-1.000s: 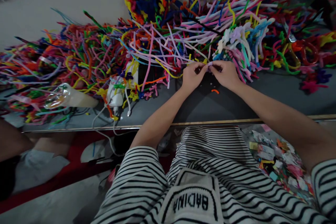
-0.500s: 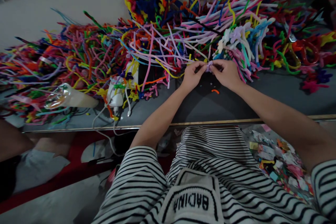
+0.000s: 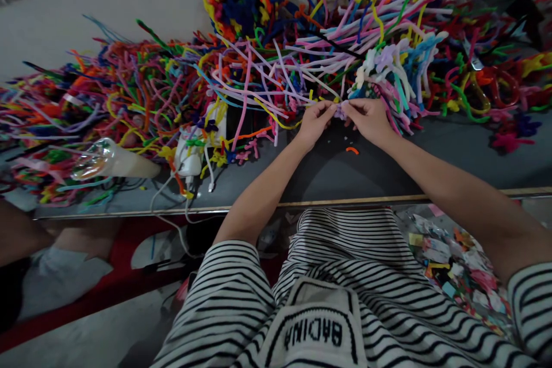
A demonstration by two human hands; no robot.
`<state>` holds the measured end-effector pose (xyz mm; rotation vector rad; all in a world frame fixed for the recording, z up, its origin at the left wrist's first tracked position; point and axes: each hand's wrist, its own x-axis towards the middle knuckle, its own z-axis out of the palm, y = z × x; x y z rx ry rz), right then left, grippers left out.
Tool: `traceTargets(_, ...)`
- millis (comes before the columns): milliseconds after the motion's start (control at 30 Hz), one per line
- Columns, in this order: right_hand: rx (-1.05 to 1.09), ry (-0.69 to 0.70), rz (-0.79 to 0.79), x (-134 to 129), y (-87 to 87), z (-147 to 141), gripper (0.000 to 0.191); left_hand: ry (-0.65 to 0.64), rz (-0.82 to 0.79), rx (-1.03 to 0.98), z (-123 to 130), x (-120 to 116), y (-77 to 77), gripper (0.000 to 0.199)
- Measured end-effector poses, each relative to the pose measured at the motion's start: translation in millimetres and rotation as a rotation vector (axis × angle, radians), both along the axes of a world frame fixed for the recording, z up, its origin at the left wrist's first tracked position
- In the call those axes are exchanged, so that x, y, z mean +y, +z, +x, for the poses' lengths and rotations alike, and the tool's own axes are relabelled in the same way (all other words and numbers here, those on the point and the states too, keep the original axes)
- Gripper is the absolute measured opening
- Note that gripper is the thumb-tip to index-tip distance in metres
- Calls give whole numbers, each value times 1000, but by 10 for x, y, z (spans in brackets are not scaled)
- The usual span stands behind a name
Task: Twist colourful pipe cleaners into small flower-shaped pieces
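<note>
A small light-purple fuzzy piece (image 3: pixel 340 111) is pinched between my two hands, above the dark table (image 3: pixel 357 178). My left hand (image 3: pixel 316 122) grips it from the left with thumb and forefinger. From the right, the fingertips of my right hand (image 3: pixel 368 119) close on the same piece, which they partly cover. Just below the hands lies a short orange scrap (image 3: pixel 352 150). Behind my right hand stands a bunch of pastel fuzzy stems (image 3: pixel 392 66); long pink and lilac stems (image 3: pixel 332 49) spread behind both hands.
A heap of coloured fuzzy stems (image 3: pixel 142 80) runs along the table's back and left. Toward the left are a plastic cup (image 3: pixel 129 162), a white charger (image 3: pixel 190 158) with cables, and another person's arm (image 3: pixel 21 227). Scissors (image 3: pixel 478 92) lie right; scraps (image 3: pixel 466 267) fill the space below the table edge.
The fingers have shifted slightly around the purple piece, and more fingers of my right hand show beneath it. The whole view has moved slightly.
</note>
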<state>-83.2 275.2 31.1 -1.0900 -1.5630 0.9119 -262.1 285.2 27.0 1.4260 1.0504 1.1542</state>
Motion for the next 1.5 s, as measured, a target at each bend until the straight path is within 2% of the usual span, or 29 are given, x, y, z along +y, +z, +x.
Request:
traceTargets(100,95,-3,-89,36,-27,-10,64,26,-30,-47,-18,35,-13,46)
traceTargets(200,127,10,-121,52,-23,-13,63,65,-73,-109,-53,72,7,48)
traceTargets(467,-11,6,43,-9,1,-13,55,36,-223,-198,-39,63,84,47)
traceTargets(600,-31,-12,48,-33,21,-20,51,15,-255,-202,-13,60,61,45)
traceTargets(767,-92,-1,52,-29,39,-25,48,-34,-175,-151,-45,68,47,47)
traceTargets(967,-153,-72,99,0,68,12,46,73,9,-92,-81,117,42,42)
traceTargets(1167,-121,-127,112,-21,92,37,42,14,74,-54,-96,82,45,38)
traceTargets(1300,-58,-150,98,-17,57,45,42,-6,214,137,-242,29,133,37)
traceTargets(1433,-115,-136,136,-28,67,72,36,-202,433,585,-400,-15,221,34)
traceTargets(1500,-219,-95,158,-50,96,81,27,-244,569,780,-420,-27,225,32)
